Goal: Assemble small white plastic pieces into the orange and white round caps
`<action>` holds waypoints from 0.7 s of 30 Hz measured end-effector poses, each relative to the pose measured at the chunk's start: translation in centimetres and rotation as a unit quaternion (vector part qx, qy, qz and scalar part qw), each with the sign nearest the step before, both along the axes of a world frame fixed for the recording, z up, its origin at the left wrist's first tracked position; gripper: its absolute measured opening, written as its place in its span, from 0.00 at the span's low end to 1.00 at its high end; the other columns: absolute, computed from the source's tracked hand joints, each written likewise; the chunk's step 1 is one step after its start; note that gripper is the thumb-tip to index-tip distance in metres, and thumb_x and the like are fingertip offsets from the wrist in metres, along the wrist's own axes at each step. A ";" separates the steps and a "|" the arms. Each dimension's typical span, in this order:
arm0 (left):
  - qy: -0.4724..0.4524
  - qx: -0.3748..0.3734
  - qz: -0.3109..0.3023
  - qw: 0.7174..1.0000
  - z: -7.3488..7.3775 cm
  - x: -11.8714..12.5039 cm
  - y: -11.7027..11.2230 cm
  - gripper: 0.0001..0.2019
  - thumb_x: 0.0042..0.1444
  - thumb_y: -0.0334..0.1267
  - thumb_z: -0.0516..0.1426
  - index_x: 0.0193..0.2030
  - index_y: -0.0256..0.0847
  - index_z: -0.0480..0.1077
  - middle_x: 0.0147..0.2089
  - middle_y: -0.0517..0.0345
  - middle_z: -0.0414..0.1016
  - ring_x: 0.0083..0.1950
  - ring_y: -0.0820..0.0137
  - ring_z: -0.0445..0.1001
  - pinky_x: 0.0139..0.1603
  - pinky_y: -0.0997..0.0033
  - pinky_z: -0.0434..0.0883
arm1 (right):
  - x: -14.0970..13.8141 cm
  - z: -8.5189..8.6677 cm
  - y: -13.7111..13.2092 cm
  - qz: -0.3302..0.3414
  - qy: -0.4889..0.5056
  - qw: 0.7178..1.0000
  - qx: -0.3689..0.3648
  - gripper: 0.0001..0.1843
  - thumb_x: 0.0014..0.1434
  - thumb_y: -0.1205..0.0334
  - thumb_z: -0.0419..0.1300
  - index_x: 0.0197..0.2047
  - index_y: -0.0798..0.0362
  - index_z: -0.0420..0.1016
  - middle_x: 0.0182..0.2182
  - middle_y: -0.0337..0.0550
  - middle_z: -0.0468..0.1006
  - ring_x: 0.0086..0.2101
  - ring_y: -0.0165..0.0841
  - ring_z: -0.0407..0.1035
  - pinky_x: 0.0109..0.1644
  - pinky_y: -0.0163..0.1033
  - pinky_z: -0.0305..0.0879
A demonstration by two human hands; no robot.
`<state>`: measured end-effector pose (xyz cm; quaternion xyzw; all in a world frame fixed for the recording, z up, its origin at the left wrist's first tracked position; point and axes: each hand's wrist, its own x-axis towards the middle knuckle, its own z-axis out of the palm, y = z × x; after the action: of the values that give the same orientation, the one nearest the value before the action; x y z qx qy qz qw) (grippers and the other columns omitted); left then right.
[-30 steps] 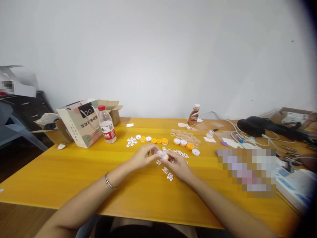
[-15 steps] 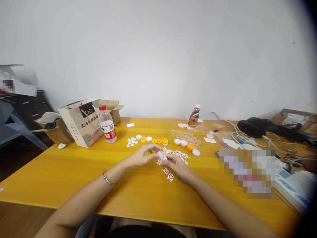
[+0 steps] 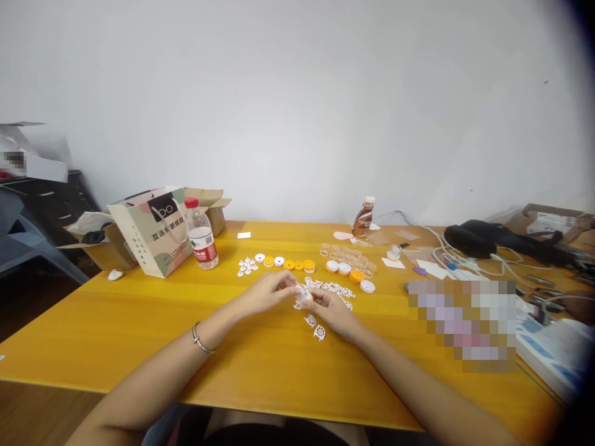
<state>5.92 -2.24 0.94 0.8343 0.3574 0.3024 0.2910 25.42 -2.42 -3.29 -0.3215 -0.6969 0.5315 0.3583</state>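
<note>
Over the middle of the table, my right hand (image 3: 331, 310) grips a small white part with an orange edge (image 3: 305, 296), thumb and fingers closed round its right side. My left hand (image 3: 272, 291) pinches the same part from the left with thumb and curled fingers. Its exact shape is blurred and partly covered by my fingertips. White spoked plastic pieces (image 3: 319, 333) lie just below and behind my right hand. Beyond my hands runs a row of white and yellow round discs (image 3: 289, 264). Small white pegged pieces (image 3: 247, 267) are grouped at the row's left end.
Clear rings (image 3: 348, 253) and more discs (image 3: 356, 276) lie right of centre. A water bottle (image 3: 201, 238), paper bag (image 3: 153, 238) and cardboard box (image 3: 216, 210) stand at left. A brown bottle (image 3: 364, 218) stands at the back. Cables (image 3: 469, 263) clutter the right side.
My left fingers have closed in on the small part, and the part has turned slightly between my hands. The things on the table have stayed in place.
</note>
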 end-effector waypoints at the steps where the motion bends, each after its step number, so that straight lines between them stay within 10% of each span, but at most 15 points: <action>1: 0.008 -0.006 -0.026 1.000 0.0 -0.1 0.0 0.13 0.54 0.41 0.52 0.46 0.41 0.65 0.40 0.53 0.71 0.39 0.70 0.70 0.39 0.71 0.67 | 0.0 0.0 0.0 -0.003 -0.005 1.000 0.001 0.19 0.49 0.52 0.58 0.42 0.53 0.72 0.37 0.42 0.75 0.39 0.37 0.67 0.46 0.43 0.61; 4: 0.006 0.005 -0.103 0.995 0.3 -0.2 -0.1 0.18 0.51 0.39 0.56 0.50 0.44 0.63 0.52 0.52 0.64 0.52 0.68 0.64 0.49 0.68 0.63 | -0.1 0.1 -0.1 -0.004 -0.011 1.000 0.000 0.20 0.49 0.52 0.58 0.43 0.54 0.71 0.37 0.42 0.75 0.38 0.37 0.68 0.46 0.43 0.61; 9: -0.002 -0.030 -0.005 1.000 -0.1 0.1 0.0 0.16 0.53 0.43 0.54 0.47 0.38 0.64 0.43 0.51 0.70 0.41 0.69 0.69 0.42 0.68 0.67 | 0.0 0.2 -0.2 0.001 0.004 1.000 -0.009 0.19 0.48 0.51 0.59 0.40 0.54 0.73 0.35 0.42 0.74 0.36 0.35 0.66 0.43 0.41 0.61; 21: -0.061 -0.036 -0.159 0.985 1.3 0.2 -0.8 0.20 0.54 0.34 0.53 0.55 0.43 0.59 0.56 0.50 0.61 0.55 0.67 0.61 0.53 0.65 0.62 | 0.6 -0.3 -0.2 0.100 0.169 0.958 -0.210 0.15 0.47 0.52 0.61 0.30 0.56 0.71 0.23 0.38 0.66 0.22 0.24 0.55 0.26 0.31 0.51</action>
<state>6.14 -3.08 2.26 0.8498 0.2120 0.2895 0.3862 26.01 -2.66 -3.62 -0.2238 -0.5269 0.7458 0.3406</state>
